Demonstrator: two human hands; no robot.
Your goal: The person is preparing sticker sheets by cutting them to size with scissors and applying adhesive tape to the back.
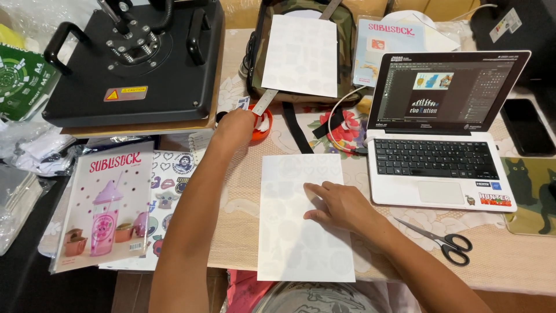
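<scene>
A white sheet of paper (pixel 289 232) lies on the table in front of me. My right hand (pixel 341 204) rests flat on its right side, fingers pressing it down. My left hand (pixel 236 124) reaches forward to orange-handled scissors (pixel 262 123) lying beside a metal ruler (pixel 265 101); the fingers are closed around the scissors' handle. A second white sheet (pixel 301 55) lies on a camouflage bag (pixel 347 35) further back.
A black heat press (pixel 133 64) stands at the back left. An open laptop (pixel 440 133) sits to the right, black scissors (pixel 446 242) in front of it, a phone (pixel 526 126) beyond. Paper packs and sticker sheets (pixel 110 203) lie at the left.
</scene>
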